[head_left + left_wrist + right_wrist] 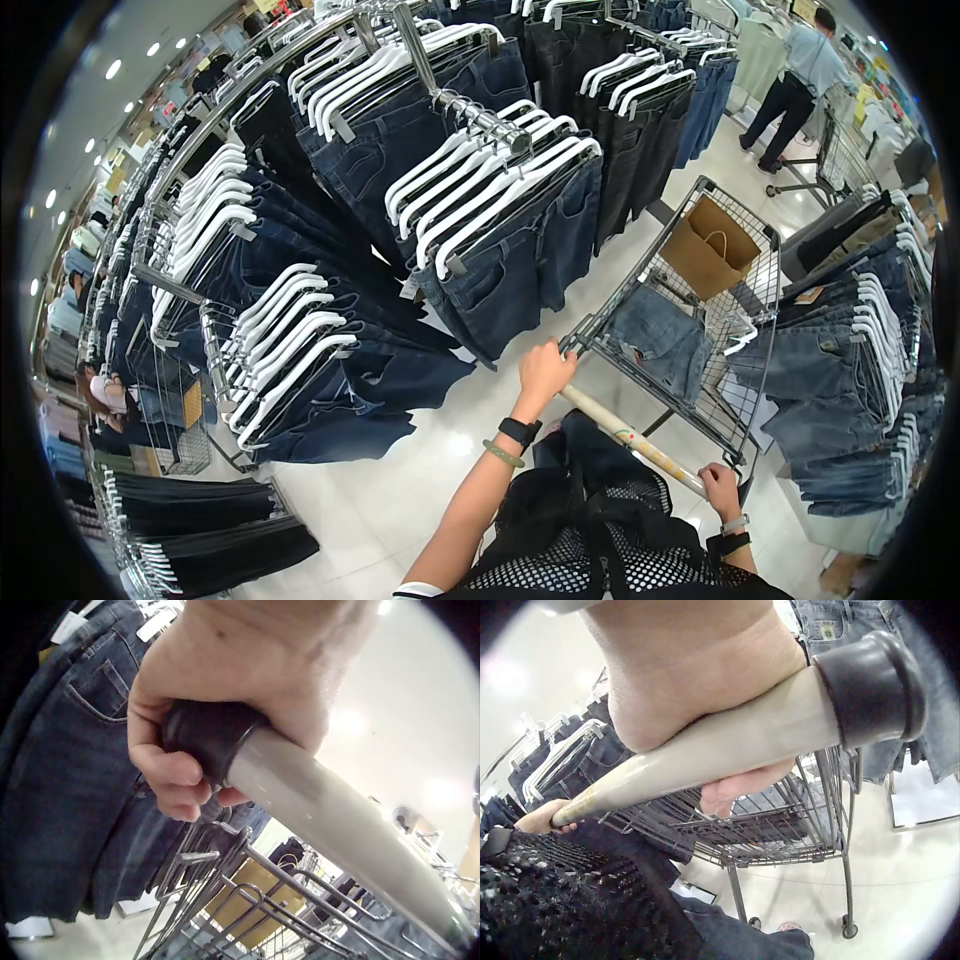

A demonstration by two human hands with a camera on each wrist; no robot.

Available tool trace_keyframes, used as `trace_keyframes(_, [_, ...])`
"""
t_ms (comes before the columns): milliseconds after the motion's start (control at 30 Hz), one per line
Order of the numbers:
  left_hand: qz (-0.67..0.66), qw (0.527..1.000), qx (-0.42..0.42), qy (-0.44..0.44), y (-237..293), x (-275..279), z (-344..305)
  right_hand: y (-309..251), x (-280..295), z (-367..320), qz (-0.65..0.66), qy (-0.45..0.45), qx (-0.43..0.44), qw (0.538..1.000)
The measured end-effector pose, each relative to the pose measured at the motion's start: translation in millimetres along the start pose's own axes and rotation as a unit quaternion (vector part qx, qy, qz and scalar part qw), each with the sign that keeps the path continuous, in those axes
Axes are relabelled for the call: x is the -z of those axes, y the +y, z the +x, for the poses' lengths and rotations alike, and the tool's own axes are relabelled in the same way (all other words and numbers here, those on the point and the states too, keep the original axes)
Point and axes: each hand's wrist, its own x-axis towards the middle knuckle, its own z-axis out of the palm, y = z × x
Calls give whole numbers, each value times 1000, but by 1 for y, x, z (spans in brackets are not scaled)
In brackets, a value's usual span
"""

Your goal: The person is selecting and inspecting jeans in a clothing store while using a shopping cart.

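My left hand (546,372) grips the left end of a shopping cart's pale handle (632,437), its fingers curled round the black end cap (214,739) in the left wrist view. At the other end, my right hand (720,487) wraps the handle just inside its black cap (874,690); fingertips show beneath the bar in the right wrist view. The wire cart (757,831) stands ahead of me. Inside it lie folded blue denim (660,335) and a brown paper bag (690,245), with a white hanger (741,335) near the right side.
Close on the left, racks hold dark jeans (500,280) on white hangers (290,350). Grey-blue denim (810,370) hangs to the right of the cart. Farther off at upper right, a person (800,85) stands by another cart (840,150). Pale tiled floor (440,440) runs between the racks.
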Motion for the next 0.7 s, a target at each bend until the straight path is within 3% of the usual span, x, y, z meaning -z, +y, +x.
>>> trace_keyframes(700, [23,999,-12,-26,19,-9,6,0,14,5,-30,19,-35,999])
